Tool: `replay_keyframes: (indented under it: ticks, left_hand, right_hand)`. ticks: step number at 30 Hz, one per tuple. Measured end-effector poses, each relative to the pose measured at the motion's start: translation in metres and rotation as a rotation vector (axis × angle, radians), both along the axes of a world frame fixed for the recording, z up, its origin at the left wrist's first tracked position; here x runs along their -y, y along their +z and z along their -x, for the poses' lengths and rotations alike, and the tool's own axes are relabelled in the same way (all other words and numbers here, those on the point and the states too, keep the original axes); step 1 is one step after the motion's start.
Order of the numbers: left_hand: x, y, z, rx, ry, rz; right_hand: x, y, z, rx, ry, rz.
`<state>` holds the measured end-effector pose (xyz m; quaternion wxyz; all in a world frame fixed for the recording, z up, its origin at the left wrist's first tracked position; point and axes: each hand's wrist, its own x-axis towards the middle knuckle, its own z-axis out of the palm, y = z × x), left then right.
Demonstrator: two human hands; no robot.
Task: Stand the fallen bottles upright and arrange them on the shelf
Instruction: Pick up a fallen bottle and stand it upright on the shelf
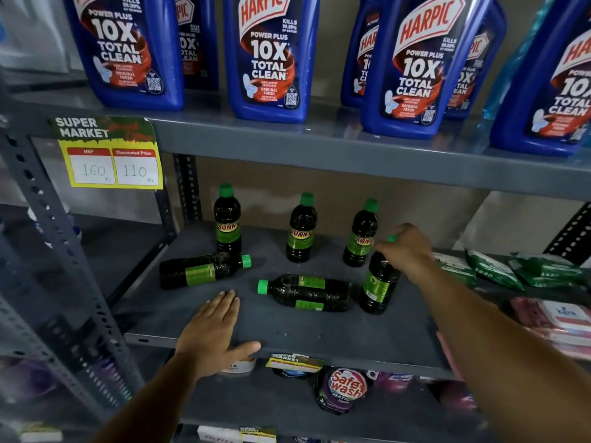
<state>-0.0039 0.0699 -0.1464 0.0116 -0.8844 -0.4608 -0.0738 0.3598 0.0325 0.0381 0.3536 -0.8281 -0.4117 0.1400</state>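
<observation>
On the grey middle shelf (pixel 319 334), three dark bottles with green caps and green labels stand upright at the back: one at the left (pixel 227 223), one in the middle (pixel 300 231), one at the right (pixel 360 236). A bottle (pixel 201 270) lies on its side at the left, cap pointing right. Another bottle (pixel 307 292) lies in the middle, cap pointing left. My right hand (pixel 404 247) grips the neck of a fourth upright bottle (pixel 377 287) at the front right, slightly tilted. My left hand (pixel 212 330) rests flat and open on the shelf's front edge.
Large blue Harpic bottles (pixel 271 59) fill the shelf above. A yellow price tag (pixel 112 155) hangs at the upper left. Green packets (pixel 492 266) and pink packs (pixel 556 321) lie to the right. A Safewash pouch (pixel 347 388) sits on the shelf below.
</observation>
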Motion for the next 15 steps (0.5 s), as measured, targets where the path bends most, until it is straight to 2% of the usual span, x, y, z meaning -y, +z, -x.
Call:
replay_keyframes:
  ticks: [4, 7, 12, 15]
  left_hand:
    - [0.001, -0.001, -0.002, -0.012, 0.02, 0.012]
    - [0.0, 0.0, -0.002, -0.013, 0.023, 0.024]
    - [-0.001, -0.001, 0.0, 0.003, 0.01, 0.023]
    - [0.0, 0.0, 0.0, 0.018, 0.011, 0.021]
  right_hand:
    - [0.015, -0.03, 0.009, 0.14, -0.12, -0.093]
    - [0.018, -0.049, 0.013, 0.075, -0.185, -0.114]
    - [0.018, -0.057, 0.012, -0.079, -0.052, -0.253]
    - [0.019, -0.068, 0.009, -0.054, -0.016, -0.206]
